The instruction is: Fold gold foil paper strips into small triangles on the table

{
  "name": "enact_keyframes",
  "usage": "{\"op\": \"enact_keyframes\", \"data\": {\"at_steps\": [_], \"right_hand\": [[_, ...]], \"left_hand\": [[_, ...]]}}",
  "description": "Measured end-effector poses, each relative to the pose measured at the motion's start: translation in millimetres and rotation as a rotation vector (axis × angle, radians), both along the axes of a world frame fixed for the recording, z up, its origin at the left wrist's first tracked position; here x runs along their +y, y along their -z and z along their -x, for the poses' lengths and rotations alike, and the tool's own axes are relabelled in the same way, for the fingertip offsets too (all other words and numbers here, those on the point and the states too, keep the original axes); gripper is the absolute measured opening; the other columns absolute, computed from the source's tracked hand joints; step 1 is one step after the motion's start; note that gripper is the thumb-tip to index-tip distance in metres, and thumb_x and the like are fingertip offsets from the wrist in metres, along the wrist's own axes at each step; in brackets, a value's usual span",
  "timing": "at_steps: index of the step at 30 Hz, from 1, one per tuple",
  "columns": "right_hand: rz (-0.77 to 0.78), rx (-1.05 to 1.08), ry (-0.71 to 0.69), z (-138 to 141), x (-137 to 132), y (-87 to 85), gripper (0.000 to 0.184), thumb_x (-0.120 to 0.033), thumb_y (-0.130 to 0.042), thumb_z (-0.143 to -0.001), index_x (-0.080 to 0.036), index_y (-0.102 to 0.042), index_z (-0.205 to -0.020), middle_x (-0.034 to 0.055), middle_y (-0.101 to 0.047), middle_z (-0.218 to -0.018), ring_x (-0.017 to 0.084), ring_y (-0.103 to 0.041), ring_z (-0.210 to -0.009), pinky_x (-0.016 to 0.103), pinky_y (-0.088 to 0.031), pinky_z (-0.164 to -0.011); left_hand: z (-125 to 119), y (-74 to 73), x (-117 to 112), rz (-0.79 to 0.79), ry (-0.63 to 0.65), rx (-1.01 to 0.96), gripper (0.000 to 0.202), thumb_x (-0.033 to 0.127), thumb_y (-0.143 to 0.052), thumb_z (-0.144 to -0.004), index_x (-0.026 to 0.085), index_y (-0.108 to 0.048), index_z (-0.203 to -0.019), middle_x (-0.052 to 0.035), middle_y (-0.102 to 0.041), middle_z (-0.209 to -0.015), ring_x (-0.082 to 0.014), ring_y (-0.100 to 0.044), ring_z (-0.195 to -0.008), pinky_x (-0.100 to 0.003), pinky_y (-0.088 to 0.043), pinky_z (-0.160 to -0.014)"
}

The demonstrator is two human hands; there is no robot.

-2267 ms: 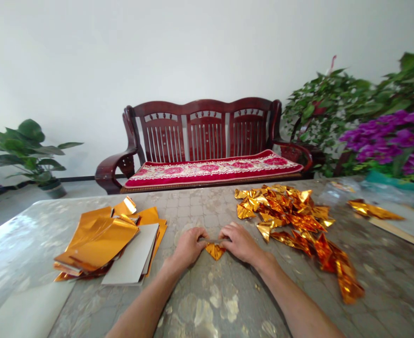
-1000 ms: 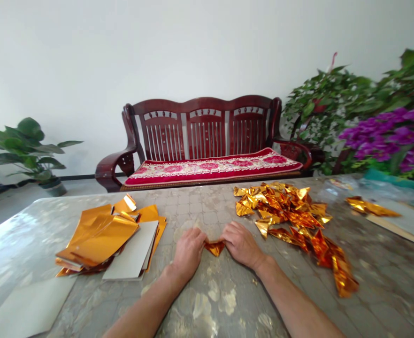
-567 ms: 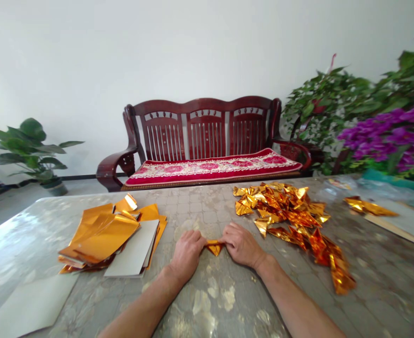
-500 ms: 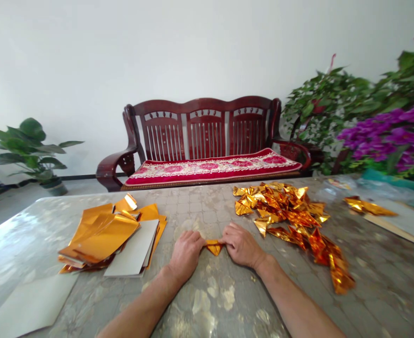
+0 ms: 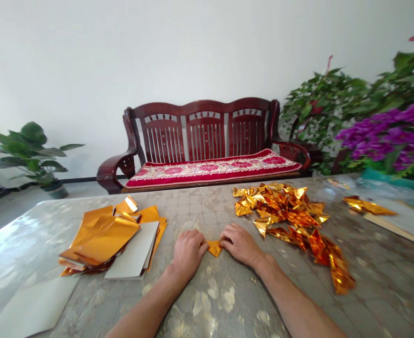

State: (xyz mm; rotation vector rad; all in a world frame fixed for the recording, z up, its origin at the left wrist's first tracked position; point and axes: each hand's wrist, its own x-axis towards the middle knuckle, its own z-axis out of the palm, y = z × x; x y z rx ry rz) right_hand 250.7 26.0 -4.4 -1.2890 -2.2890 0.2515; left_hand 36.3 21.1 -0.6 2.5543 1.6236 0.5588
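Observation:
Between my hands, a small piece of folded gold foil paper (image 5: 214, 248) lies on the patterned tabletop, its point toward me. My left hand (image 5: 190, 249) grips its left end, fingers bent and pressed together. At the other end, my right hand (image 5: 240, 242) pinches the paper with thumb and fingers; the ends themselves are hidden under the fingertips. To the left lies a loose stack of gold foil sheets (image 5: 101, 237), with a pale sheet (image 5: 133, 256) showing its plain side. Right of my hands spreads a heap of folded gold foil pieces (image 5: 287, 206).
One pale sheet (image 5: 31, 307) lies at the table's near left. A pale board (image 5: 400, 225), clear plastic bags (image 5: 337, 188) and purple flowers (image 5: 386, 134) are at the right. Behind the table (image 5: 193, 199) stands a dark wooden bench (image 5: 205, 131) with a red runner.
Both hands stay at the folded paper's ends. Their fingers have shifted slightly, and the paper's top now looks flatter, with its inner folds less visible. The view has tilted a little.

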Motion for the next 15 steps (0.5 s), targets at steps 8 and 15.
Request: {"op": "enact_keyframes", "data": {"at_steps": [8,15], "right_hand": [[0.047,-0.036,0.031,-1.1,1.6,-1.6,0.008,-0.019,-0.068,-0.083,-0.021,-0.061,-0.08,0.0001,-0.058,-0.088,0.017,-0.053,-0.088,0.028,-0.038,-0.076],[0.051,-0.069,0.0,-0.8,-2.1,-8.2,0.009,-0.017,-0.065,-0.083,-0.02,-0.057,-0.08,-0.0003,-0.058,-0.088,0.016,-0.051,-0.088,0.027,-0.037,-0.077]], "left_hand": [[3.5,-4.3,5.0,0.126,-0.024,-0.017,0.017,0.037,-0.065,-0.086,0.021,-0.065,-0.092,-0.004,-0.066,-0.089,-0.0217,-0.06,-0.086,-0.032,-0.038,-0.075],[3.7,-5.6,3.4,0.143,0.036,-0.058,0.012,0.032,-0.066,-0.082,0.021,-0.062,-0.082,-0.0037,-0.064,-0.089,-0.0208,-0.057,-0.087,-0.03,-0.035,-0.073]]}}
